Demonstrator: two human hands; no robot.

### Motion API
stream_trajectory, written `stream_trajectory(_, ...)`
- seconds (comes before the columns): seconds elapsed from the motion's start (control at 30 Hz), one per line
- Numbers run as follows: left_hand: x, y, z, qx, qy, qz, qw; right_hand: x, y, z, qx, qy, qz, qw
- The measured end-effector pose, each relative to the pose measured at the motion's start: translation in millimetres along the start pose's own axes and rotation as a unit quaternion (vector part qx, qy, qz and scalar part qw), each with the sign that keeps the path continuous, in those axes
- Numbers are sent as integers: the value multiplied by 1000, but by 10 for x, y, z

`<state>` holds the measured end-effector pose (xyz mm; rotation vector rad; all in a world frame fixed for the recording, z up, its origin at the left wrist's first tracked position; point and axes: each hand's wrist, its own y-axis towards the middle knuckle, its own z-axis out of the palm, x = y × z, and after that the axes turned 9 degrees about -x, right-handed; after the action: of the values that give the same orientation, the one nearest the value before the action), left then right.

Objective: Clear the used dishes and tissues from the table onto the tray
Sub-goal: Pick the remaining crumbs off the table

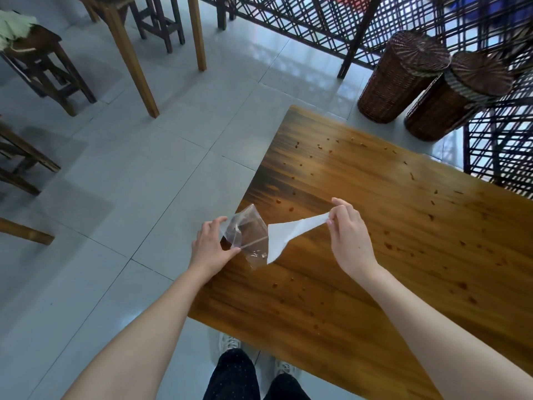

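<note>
Dark dotted trousers and pale shoes at bottom centre, standing on the grey tiled floor just off the desk's near corner. Both bare forearms reach up the frame. Left hand in the middle, fingers and thumb clenched on a clear plastic wrapper, holding it up over the desk's left edge. Right hand just right of centre, fingertips pinching the narrow corner of a white tissue; that tissue stretches between the two hands, its wide end against the wrapper, lifted off the wood. Brown crumbs are scattered across the desk. Two lidded wicker baskets stand upper right by a lattice screen; wooden stools fill the upper left.
</note>
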<state>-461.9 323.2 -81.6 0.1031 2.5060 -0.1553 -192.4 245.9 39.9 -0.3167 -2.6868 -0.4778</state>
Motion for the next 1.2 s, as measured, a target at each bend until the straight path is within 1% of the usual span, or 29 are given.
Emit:
stream_trajectory(0.2,-98,64,1,19,4,-6,1000,-228,-84,-151,-15,10,11,1000)
stream_trajectory(0.37,-179,13,-39,43,13,9,999,-326,-144,-239,-30,7,21,999)
stream_trajectory(0.6,-163,-228,-156,39,0,-2,999,-307,-143,-278,-29,2,51,998)
stream_trajectory(0.73,-149,-396,-200,44,0,-28,999,-374,-137,-236,-27,-36,65,997)
stream_trajectory(0.9,-153,-527,-222,49,2,-39,998,-532,-149,-141,-25,-72,87,993)
stream_trajectory(1.07,-175,-630,-211,39,0,-28,999,-575,-210,-6,12,-75,84,994)
stream_trajectory(1.2,-170,-691,-193,35,1,-21,999,-577,-292,142,86,-70,85,990)
